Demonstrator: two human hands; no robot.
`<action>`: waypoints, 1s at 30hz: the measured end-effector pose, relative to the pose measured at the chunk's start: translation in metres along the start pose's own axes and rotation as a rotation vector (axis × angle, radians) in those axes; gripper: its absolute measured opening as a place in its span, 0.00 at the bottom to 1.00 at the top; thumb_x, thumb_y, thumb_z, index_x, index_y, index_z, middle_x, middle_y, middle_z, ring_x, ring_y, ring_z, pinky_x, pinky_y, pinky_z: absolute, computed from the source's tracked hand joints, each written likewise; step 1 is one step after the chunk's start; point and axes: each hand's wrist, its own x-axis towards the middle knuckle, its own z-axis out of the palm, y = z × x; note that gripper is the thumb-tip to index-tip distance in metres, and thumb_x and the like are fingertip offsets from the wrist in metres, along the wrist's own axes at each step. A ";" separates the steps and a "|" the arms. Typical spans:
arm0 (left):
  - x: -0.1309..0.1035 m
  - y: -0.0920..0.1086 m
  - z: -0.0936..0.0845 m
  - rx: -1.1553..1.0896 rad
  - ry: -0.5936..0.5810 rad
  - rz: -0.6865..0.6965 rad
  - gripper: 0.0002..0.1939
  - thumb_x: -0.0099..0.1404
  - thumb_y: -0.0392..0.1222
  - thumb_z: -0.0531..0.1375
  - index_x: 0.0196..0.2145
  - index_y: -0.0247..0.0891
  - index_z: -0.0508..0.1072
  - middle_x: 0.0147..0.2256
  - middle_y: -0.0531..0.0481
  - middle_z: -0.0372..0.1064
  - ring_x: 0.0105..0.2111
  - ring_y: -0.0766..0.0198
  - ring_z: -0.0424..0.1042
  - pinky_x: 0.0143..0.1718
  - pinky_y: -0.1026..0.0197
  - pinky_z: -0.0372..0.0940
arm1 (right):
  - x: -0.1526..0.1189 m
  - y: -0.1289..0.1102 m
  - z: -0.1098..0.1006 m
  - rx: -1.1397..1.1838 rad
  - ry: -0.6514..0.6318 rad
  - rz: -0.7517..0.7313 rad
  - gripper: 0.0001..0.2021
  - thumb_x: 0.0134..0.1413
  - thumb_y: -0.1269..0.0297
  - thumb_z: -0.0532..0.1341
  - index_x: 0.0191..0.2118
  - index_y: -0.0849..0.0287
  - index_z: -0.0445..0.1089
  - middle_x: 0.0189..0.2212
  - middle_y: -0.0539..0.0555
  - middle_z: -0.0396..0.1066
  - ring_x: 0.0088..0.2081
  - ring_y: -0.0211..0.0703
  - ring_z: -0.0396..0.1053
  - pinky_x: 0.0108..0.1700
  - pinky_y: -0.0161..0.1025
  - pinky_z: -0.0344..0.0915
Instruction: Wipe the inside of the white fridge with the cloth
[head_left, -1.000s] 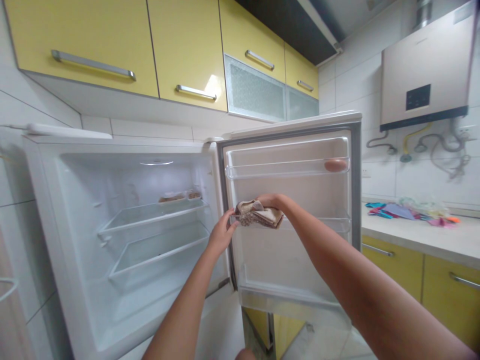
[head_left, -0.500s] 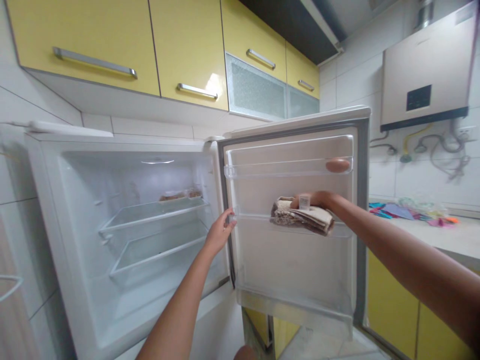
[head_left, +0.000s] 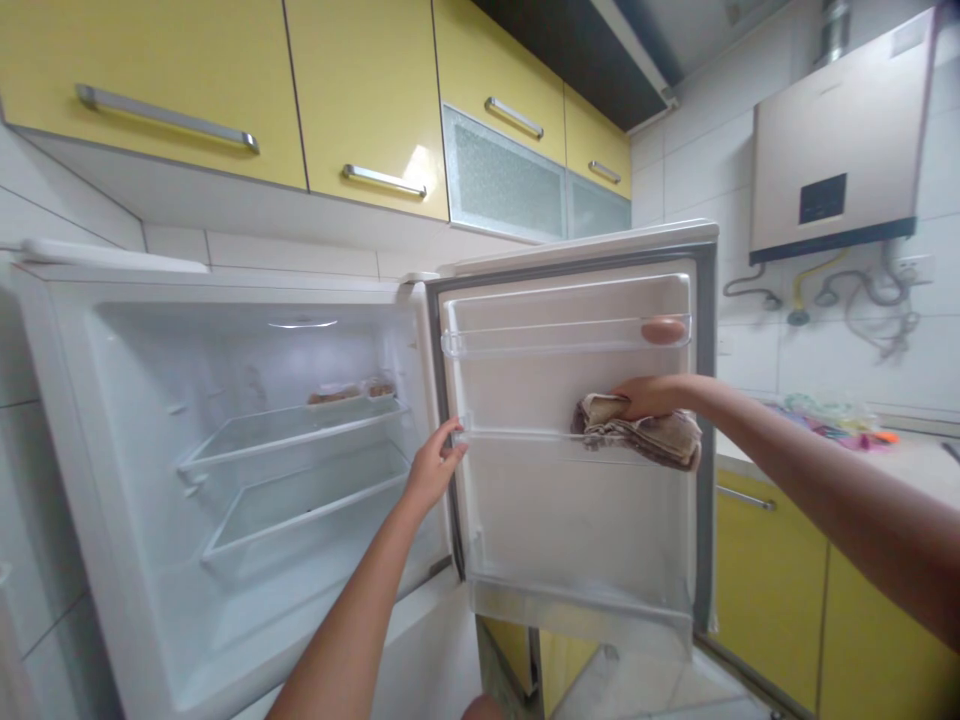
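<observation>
My right hand (head_left: 646, 396) is closed on a folded brown-and-cream cloth (head_left: 664, 438), which lies over the middle clear door shelf (head_left: 517, 446) toward its right end. Parts of that shelf are hidden by the cloth. At the shelf's left end, beside the hinge edge, the curled fingers of my left hand (head_left: 436, 462) grip the clear plastic. The open fridge door (head_left: 555, 520) carries both hands' contact points. Above the cloth, a brown egg-like object (head_left: 663, 330) sits in the upper door shelf (head_left: 540, 336).
Inside the fridge are two glass shelves (head_left: 300, 505), and small food packs (head_left: 337, 393) rest on the upper one. A counter (head_left: 919, 462) with colourful cloths and plastic (head_left: 832, 415) is at right. Yellow cabinets (head_left: 367, 90) hang overhead; a water heater (head_left: 836, 150) is on the wall.
My right hand has moved the cloth rightward along the middle door shelf, and the cloth looks more crumpled. My left hand stays at the shelf's left end. The view has shifted slightly.
</observation>
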 end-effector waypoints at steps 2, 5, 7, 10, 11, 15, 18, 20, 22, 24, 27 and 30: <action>0.000 0.000 0.004 -0.011 0.013 0.004 0.27 0.64 0.50 0.60 0.60 0.43 0.68 0.56 0.45 0.71 0.32 0.66 0.72 0.38 0.58 0.72 | 0.007 -0.003 0.004 -0.067 0.047 -0.032 0.12 0.48 0.67 0.64 0.40 0.58 0.78 0.40 0.59 0.80 0.42 0.52 0.76 0.43 0.39 0.67; 0.000 -0.001 0.012 -0.029 0.044 0.007 0.27 0.64 0.49 0.60 0.60 0.44 0.68 0.55 0.45 0.72 0.32 0.67 0.73 0.40 0.57 0.72 | 0.021 -0.008 0.013 -0.076 0.083 -0.032 0.15 0.51 0.68 0.63 0.46 0.59 0.77 0.45 0.62 0.79 0.45 0.53 0.76 0.44 0.38 0.66; 0.000 -0.001 0.018 -0.025 0.071 0.021 0.26 0.64 0.48 0.60 0.59 0.44 0.68 0.55 0.45 0.72 0.32 0.67 0.73 0.42 0.56 0.72 | 0.034 -0.015 0.017 -0.072 0.100 -0.038 0.15 0.52 0.68 0.62 0.47 0.59 0.77 0.46 0.61 0.79 0.45 0.52 0.76 0.43 0.37 0.66; 0.001 -0.001 0.025 0.002 0.093 0.062 0.23 0.65 0.47 0.60 0.57 0.43 0.71 0.57 0.44 0.71 0.36 0.65 0.75 0.47 0.55 0.71 | 0.058 -0.030 0.023 -0.055 0.123 -0.074 0.15 0.52 0.67 0.63 0.47 0.59 0.77 0.47 0.60 0.79 0.46 0.50 0.76 0.42 0.35 0.65; 0.001 -0.001 0.027 0.009 0.097 0.071 0.22 0.65 0.47 0.60 0.56 0.44 0.72 0.57 0.44 0.71 0.39 0.63 0.75 0.48 0.54 0.71 | 0.067 -0.036 0.025 -0.044 0.129 -0.088 0.16 0.51 0.67 0.63 0.47 0.59 0.77 0.46 0.59 0.80 0.46 0.50 0.76 0.42 0.34 0.65; 0.002 0.001 0.031 0.019 0.117 0.062 0.20 0.65 0.48 0.61 0.54 0.45 0.73 0.57 0.44 0.71 0.45 0.59 0.75 0.49 0.54 0.72 | 0.099 -0.073 0.034 0.023 0.138 -0.149 0.17 0.50 0.65 0.65 0.48 0.57 0.77 0.46 0.57 0.80 0.44 0.48 0.76 0.42 0.33 0.64; 0.002 0.001 0.032 0.018 0.127 0.046 0.21 0.64 0.49 0.62 0.54 0.44 0.73 0.57 0.44 0.72 0.44 0.59 0.75 0.47 0.54 0.72 | 0.114 -0.106 0.041 0.074 0.145 -0.182 0.18 0.48 0.66 0.66 0.48 0.58 0.77 0.47 0.58 0.79 0.45 0.48 0.75 0.41 0.32 0.64; 0.001 0.002 0.032 0.013 0.125 0.038 0.23 0.64 0.49 0.62 0.55 0.44 0.72 0.56 0.43 0.72 0.41 0.60 0.75 0.46 0.54 0.72 | 0.118 -0.125 0.045 0.115 0.136 -0.200 0.18 0.48 0.66 0.65 0.47 0.58 0.77 0.46 0.58 0.79 0.44 0.47 0.75 0.38 0.31 0.64; -0.001 0.001 0.032 0.008 0.126 0.032 0.24 0.65 0.49 0.61 0.57 0.44 0.70 0.55 0.44 0.73 0.40 0.61 0.75 0.46 0.54 0.72 | 0.118 -0.140 0.047 0.165 0.113 -0.211 0.17 0.49 0.67 0.64 0.47 0.58 0.77 0.43 0.56 0.80 0.40 0.44 0.76 0.34 0.30 0.63; -0.002 0.001 0.031 0.009 0.132 0.029 0.25 0.66 0.49 0.60 0.59 0.44 0.69 0.54 0.44 0.73 0.41 0.60 0.75 0.46 0.54 0.71 | 0.116 -0.149 0.047 0.215 0.087 -0.212 0.16 0.50 0.67 0.62 0.46 0.59 0.77 0.40 0.55 0.80 0.36 0.41 0.75 0.31 0.29 0.62; -0.004 0.000 0.030 0.017 0.137 0.029 0.25 0.66 0.50 0.59 0.60 0.45 0.68 0.55 0.44 0.73 0.45 0.59 0.75 0.47 0.54 0.71 | 0.108 -0.154 0.046 0.280 0.059 -0.209 0.14 0.50 0.68 0.61 0.44 0.59 0.77 0.37 0.53 0.80 0.34 0.40 0.75 0.30 0.29 0.62; -0.004 -0.001 0.026 0.024 0.127 0.027 0.26 0.67 0.49 0.59 0.61 0.46 0.66 0.58 0.44 0.71 0.47 0.58 0.74 0.48 0.54 0.71 | 0.099 -0.152 0.044 0.334 0.025 -0.204 0.13 0.51 0.68 0.60 0.42 0.59 0.76 0.36 0.52 0.80 0.33 0.38 0.75 0.29 0.28 0.63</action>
